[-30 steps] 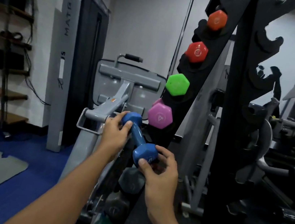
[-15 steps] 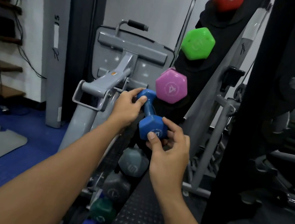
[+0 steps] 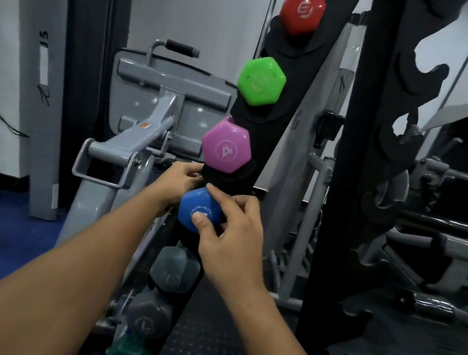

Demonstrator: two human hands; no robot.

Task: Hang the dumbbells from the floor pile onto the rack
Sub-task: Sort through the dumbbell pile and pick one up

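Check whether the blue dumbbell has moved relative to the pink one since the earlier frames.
Yes. The blue dumbbell was angled out left of the pink dumbbell; now its near head sits directly below it against the rack, both hands holding it.

The rack leans up and to the right, with dumbbells seated one above another along its near edge. The right hand pinches the near end of one dumbbell, thumb on its face and fingers curled over its top and right side. The left hand holds the far end, just left of the rack edge, its fingertips touching the rack. Directly above the fingers sits another dumbbell, then two more higher up. Below the fingers three further dumbbells descend toward the floor. Left of the hands stands a weight machine; right of them, a second upright.
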